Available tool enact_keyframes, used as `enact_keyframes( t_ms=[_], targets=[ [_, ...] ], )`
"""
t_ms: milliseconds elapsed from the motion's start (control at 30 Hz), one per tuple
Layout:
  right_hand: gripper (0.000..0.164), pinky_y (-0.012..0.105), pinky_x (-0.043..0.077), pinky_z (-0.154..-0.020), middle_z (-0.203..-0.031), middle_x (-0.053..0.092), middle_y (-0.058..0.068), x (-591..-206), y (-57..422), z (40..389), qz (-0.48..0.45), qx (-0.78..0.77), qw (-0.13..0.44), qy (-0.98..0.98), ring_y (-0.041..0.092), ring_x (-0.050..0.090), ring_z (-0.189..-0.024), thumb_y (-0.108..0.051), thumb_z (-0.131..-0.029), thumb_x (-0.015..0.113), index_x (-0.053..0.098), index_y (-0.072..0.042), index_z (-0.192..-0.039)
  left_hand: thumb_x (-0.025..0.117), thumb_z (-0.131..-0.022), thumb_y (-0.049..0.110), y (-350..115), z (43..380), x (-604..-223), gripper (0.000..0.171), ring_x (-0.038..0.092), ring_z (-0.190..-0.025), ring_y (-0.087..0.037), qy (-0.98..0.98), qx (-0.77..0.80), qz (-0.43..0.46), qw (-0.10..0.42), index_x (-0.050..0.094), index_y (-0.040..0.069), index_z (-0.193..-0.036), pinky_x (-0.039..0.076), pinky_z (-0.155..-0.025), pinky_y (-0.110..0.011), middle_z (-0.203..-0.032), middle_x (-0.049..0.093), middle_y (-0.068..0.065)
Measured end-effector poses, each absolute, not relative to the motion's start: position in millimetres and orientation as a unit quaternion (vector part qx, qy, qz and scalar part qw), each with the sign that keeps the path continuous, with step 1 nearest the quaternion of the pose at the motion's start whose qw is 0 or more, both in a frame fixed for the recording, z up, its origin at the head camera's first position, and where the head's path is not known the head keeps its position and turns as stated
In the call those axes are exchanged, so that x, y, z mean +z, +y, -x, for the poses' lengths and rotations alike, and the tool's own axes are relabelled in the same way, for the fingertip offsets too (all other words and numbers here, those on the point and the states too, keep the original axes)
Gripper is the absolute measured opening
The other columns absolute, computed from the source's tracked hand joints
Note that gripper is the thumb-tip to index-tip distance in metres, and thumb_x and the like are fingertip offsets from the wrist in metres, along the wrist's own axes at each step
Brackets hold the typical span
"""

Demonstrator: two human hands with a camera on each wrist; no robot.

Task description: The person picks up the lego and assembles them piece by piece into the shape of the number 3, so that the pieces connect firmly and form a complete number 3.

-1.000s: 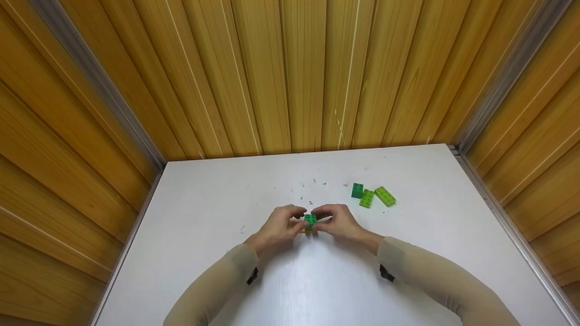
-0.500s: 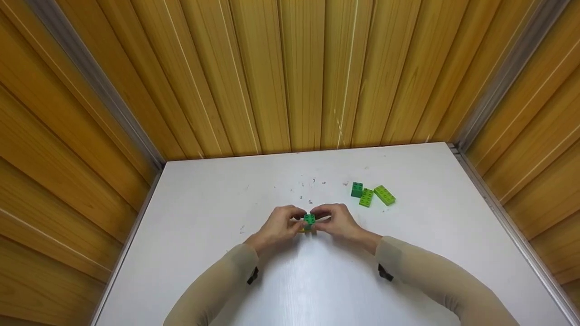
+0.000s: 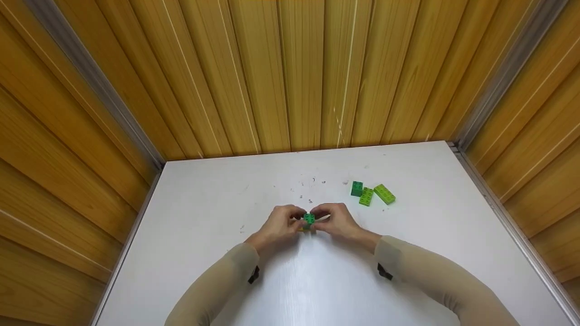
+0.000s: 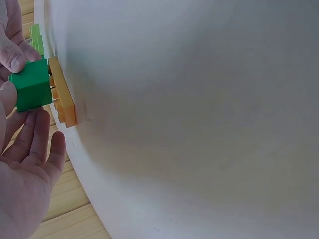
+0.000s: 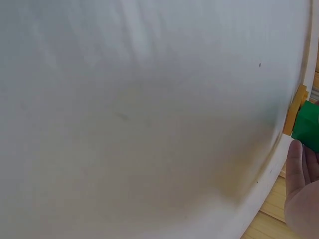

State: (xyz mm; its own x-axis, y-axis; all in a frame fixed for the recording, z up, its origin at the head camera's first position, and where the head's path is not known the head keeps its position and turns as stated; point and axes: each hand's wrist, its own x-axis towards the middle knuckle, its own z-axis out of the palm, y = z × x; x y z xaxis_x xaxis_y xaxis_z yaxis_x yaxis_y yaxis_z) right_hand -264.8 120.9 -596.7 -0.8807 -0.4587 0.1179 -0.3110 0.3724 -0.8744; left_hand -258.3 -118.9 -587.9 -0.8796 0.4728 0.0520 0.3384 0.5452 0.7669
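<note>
Between the fingertips of both hands is a green toy building brick [image 3: 309, 218] with studs on top. My left hand [image 3: 282, 222] pinches it from the left, and my right hand [image 3: 337, 222] pinches it from the right. Directly under it, an orange-yellow flat brick [image 4: 63, 94] lies on the table, partly covered by fingers in the head view. The left wrist view shows the green brick over part of the flat brick's studs, with a thin gap visible; whether they are joined I cannot tell. In the right wrist view the green brick is cut off by the edge.
Farther back to the right lie a dark green brick [image 3: 357, 188], a lime green brick [image 3: 366, 196] close beside it, and a longer lime brick [image 3: 384, 194]. Small marks dot the white table [image 3: 208, 194]. Wood-panelled walls [image 3: 303, 77] stand behind and on both sides.
</note>
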Motion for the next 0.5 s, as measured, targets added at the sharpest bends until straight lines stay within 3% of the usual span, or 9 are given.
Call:
enact_keyframes(
  t_ms=[500],
  targets=[
    [0.03,0.034,0.07,-0.093,-0.118,0.085,0.015,-596.9,119.9,266.6,0.246,-0.508,0.087,0.821,0.036,0.083,-0.113,-0.006,-0.095,0.09,0.085,-0.005,-0.124,0.077,-0.105,0.008,-120.5,258.5,-589.3,0.02,0.078,-0.111,-0.021,0.869,0.442,-0.203,0.096,0.082,0.005,-0.124,0.066,-0.104,-0.043,-0.12,0.085,-0.01]
  ],
)
